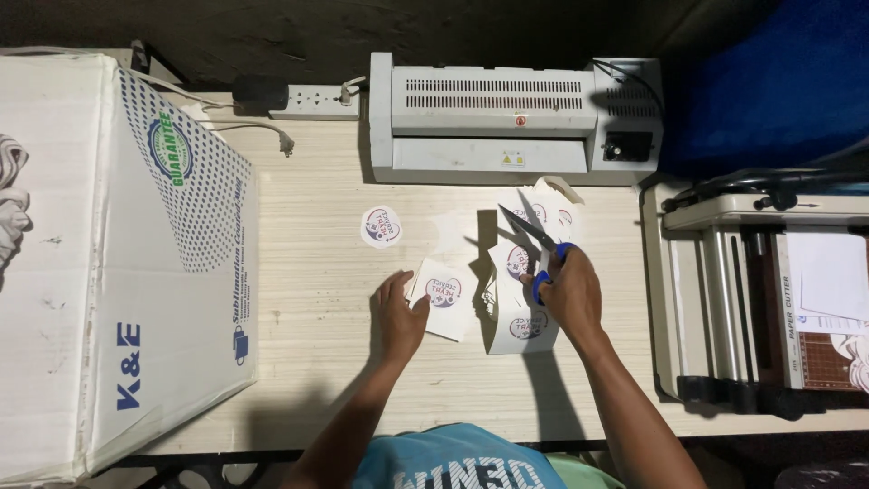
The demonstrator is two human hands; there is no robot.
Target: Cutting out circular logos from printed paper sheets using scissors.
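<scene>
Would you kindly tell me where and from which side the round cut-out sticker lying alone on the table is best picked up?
Take the round sticker by its edge, coming from the near left side with the left hand, which is closest. It lies flat on the table, apart from the other sheets, so a fingertip pinch under the rim probably suits better than a grip from above.

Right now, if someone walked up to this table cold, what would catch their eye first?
Probably the right hand at the table's centre, holding blue-handled scissors open over a strip of printed round stickers. Beside it, the left hand rests on a square-cut sticker, with a finished round sticker lying just beyond. A grey laminator sits along the far edge and a big white carton fills the left.
</scene>
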